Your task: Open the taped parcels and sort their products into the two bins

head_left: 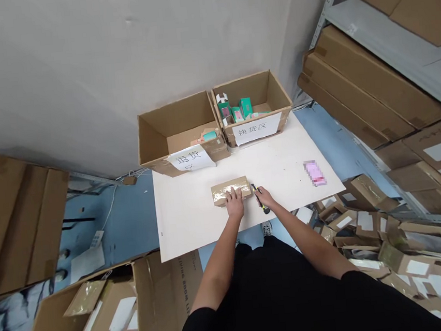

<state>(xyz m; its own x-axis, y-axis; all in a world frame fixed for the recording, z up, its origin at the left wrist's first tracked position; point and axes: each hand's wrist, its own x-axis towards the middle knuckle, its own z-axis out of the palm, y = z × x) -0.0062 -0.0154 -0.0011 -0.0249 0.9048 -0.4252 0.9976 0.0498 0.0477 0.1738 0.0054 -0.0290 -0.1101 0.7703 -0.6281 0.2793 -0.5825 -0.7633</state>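
A small cardboard box, taped with shiny clear tape, lies on the white table. My left hand rests on its top near the right half, fingers spread. Just right of the box, my right hand is closed around a yellow and black utility knife. The knife's front end points toward the box's right end. Whether the blade is out is too small to tell.
Two open cardboard boxes with paper signs stand at the table's back: the left box and the right box, holding small green packages. A pixelated pink item lies at right. Cartons crowd the floor and the shelf.
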